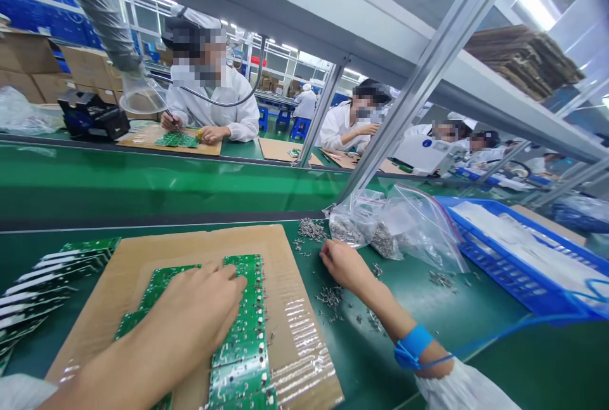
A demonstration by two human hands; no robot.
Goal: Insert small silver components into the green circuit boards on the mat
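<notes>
Green circuit boards (241,346) lie in two columns on a brown cardboard sheet (299,334). My left hand (202,305) rests over the boards with its fingers bent down onto them; its fingertips are partly hidden, and I cannot tell if it grips anything. To the right of the cardboard, my right hand (345,264), with a blue strap (413,346) on its wrist, has its fingers pinched together at the tabletop beside a pile of small metal parts (311,230). Whatever it holds is too small to name. More small metal parts (330,297) lie nearer to me.
Plastic bags of metal parts (385,238) stand behind my right hand, with a blue basket (504,270) farther right. Stacked boards (42,289) are at left. A metal post (423,80) rises behind the bags. Across the green divider (143,185), people in white work.
</notes>
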